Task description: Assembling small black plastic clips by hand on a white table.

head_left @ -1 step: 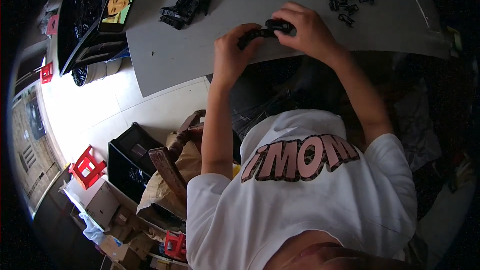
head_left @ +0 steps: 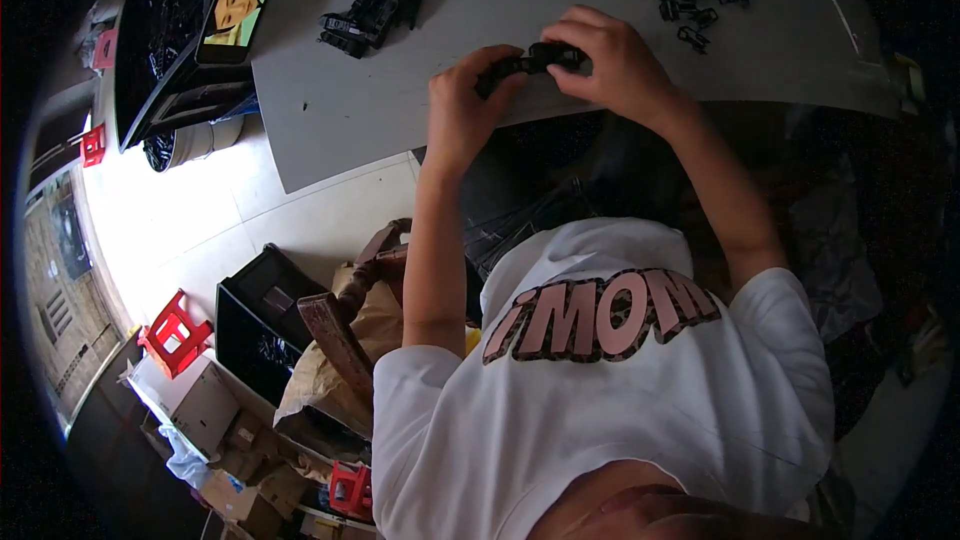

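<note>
Near the front edge of the grey table (head_left: 350,130), both my hands are closed on a black plastic part (head_left: 541,59). My left hand (head_left: 466,105) grips its left end between thumb and fingers. At the other end, my right hand (head_left: 617,62) pinches it with thumb and forefinger. The part spans the gap between the hands, and my fingers hide both its ends. A pile of similar black plastic parts (head_left: 380,12) lies beyond my left hand. Past my right hand is a looser scatter of small black pieces (head_left: 680,0).
A phone (head_left: 240,5) with a lit screen leans by a black bin of parts (head_left: 165,50) at the table's left. Below are a bucket (head_left: 205,140), a dark wooden chair (head_left: 340,330), a black crate (head_left: 262,290), red stools (head_left: 175,333) and cardboard boxes (head_left: 240,505).
The black part has tilted slightly between my hands, its right end now a little lower. My right fingers have shifted a touch; my left hand has stayed where it was.
</note>
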The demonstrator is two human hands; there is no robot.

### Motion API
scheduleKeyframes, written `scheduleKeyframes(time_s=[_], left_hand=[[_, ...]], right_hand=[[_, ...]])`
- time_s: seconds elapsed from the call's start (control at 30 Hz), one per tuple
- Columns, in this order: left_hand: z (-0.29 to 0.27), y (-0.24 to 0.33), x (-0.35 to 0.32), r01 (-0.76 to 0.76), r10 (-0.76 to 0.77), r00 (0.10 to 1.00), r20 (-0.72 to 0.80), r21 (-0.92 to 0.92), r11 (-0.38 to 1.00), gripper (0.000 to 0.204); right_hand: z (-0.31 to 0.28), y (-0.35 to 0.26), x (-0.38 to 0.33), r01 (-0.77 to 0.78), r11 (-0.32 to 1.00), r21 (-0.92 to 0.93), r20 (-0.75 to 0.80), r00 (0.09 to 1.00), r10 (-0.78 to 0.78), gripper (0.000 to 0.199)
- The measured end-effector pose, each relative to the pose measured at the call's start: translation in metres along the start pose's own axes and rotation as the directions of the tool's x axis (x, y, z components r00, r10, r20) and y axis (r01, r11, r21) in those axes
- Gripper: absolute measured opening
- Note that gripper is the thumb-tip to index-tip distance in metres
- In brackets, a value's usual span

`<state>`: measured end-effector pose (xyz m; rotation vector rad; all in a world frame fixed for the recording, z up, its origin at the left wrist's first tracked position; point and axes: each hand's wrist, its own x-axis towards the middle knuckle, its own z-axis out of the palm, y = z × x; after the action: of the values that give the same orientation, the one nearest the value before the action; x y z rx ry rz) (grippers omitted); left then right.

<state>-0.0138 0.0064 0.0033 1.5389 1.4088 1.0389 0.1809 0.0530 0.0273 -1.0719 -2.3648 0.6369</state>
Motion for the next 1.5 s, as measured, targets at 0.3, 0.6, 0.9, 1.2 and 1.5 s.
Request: scheduleKeyframes(time_s=[0.3,0.6,0.9,1.2,1.5], left_hand=[[0.007,0.001,0.0,0.0,0.001,1.0,-0.03,0.03,1.0,0.027],[0.012,0.002,-0.01,-0.013,0.039,0.997,0.064,-0.361,0.932,0.025],[0.014,0.008,0.001,0.04,-0.069,0.996,-0.054,-0.416,0.909,0.012],[0.005,0.007,0.071,-0.226,0.404,0.898,-0.174,0.606,0.763,0.023],[0.0,0.003,0.088,-0.139,0.301,0.952,-0.055,0.8,0.584,0.018]], right_hand=[[0.02,-0.022,-0.002,0.068,0.993,-0.095,-0.021,0.997,-0.07,0.028],[0.014,-0.009,-0.031,-0.399,0.759,0.515,0.198,0.917,0.347,0.02],[-0.045,0.048,-0.076,-0.359,0.842,-0.403,-0.434,0.885,0.17,0.018],[-0.03,0.042,-0.062,-0.258,0.966,0.031,-0.276,0.926,0.257,0.024],[-0.006,0.051,-0.023,-0.078,0.926,-0.368,-0.372,0.926,-0.069,0.025]])
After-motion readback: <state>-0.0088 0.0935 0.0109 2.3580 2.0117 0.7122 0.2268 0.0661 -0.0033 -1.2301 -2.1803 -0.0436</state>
